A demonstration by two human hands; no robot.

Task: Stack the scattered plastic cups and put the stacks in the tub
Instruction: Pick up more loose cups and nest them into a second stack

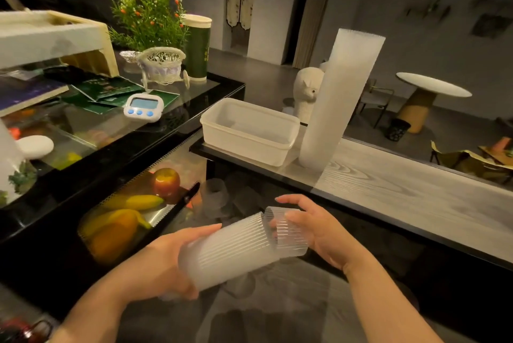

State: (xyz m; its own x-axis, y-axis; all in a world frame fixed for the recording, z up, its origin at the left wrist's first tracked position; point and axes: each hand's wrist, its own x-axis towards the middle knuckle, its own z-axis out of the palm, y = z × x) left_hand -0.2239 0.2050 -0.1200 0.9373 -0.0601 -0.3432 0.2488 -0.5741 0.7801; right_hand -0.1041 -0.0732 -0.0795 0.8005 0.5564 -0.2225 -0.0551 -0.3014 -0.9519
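Hands meet low in the near centre: the left hand (166, 256) grips a short stack (230, 252) of ribbed, frosted plastic cups, lying tilted with its open end up and to the right, while the right hand (313, 227) holds a single ribbed cup (288, 231) with thumb and fingers curled round it. The cup's end sits at the mouth of the stack, touching or just entering it; which cannot be told.

Beyond the hands, a pale wood-grain surface (402, 187) runs from centre to the far right. On its left end rests a white rectangular tub (249, 131), open at the top, with nothing visible inside. Just right of the tub stands a tall stack (341, 98) of the same frosted cups, leaning to the right, its base on the surface.

Loose cups (215, 194), seen dimly, lie below the tub on a darker level between the surface and a glass case (133, 203) at left. An apple (166, 181) and bananas (133, 201) show through the glass of the case. On top of the case sit a small white timer (141, 106) with blue buttons, a white wicker basket (162, 65), a plant (148, 17) with orange berries and a green canister (197, 48).

A round table (433, 84) stands in the dim room at far right.
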